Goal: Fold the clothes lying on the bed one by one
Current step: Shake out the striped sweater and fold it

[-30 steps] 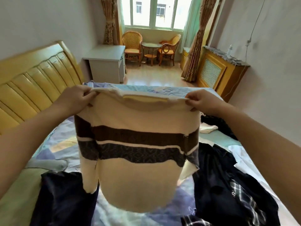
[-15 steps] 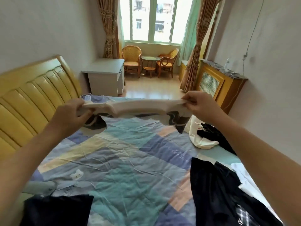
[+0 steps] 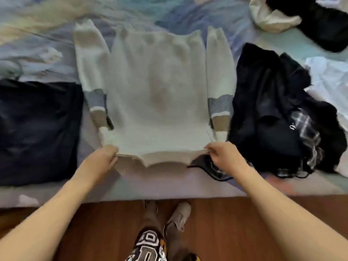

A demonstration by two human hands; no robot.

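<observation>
Fingers (image 3: 111, 150) of both hands apparently pinch sweater (image 3: 158, 95) shoulders.

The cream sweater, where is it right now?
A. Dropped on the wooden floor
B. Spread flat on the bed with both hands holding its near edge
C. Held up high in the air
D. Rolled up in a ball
B: the cream sweater lies spread on the bed, sleeves along its sides, while the left hand and right hand pinch the corners of its near edge.
</observation>
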